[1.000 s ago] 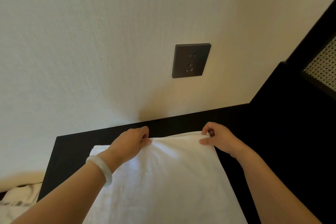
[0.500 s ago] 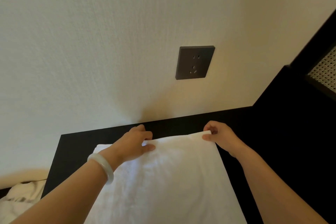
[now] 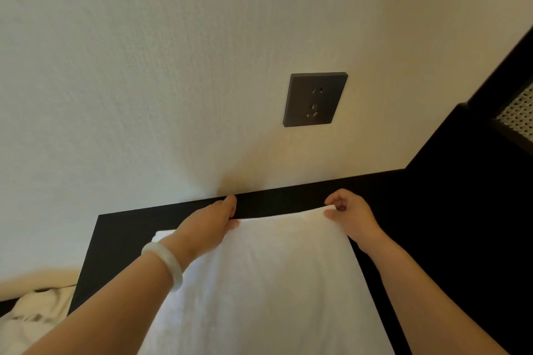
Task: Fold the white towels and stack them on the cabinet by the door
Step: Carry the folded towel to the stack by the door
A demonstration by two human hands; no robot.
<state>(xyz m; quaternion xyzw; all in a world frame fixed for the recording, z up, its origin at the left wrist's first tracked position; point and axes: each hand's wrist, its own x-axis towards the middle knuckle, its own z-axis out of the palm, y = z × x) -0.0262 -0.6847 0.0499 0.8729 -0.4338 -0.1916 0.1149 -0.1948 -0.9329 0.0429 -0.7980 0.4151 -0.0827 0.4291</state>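
Crumpled pale cloth (image 3: 31, 317): 8 o'clock corner of the view, off the left end of the surface, partly cut by the frame.
Black cabinet surface (image 3: 115, 245): against the pale wall (image 3: 144, 81), running from 9 to 3 o'clock.
Bracelet (image 3: 165, 264): pale, on the left wrist.
Left hand (image 3: 207, 225): at 11 o'clock of the towel, pinching its far left corner, thumb on top, fingers over the far edge.
White towel (image 3: 259, 282): lies flat on the surface at 6 o'clock; a lower white layer shows beside the left wrist.
Wall socket (image 3: 315, 99): dark, at 1 o'clock, above the towel.
Right hand (image 3: 350, 216): pinches the far right corner between thumb and forefinger, lifting it slightly.
Dark furniture with a cane panel (image 3: 519, 115): at 3 o'clock.
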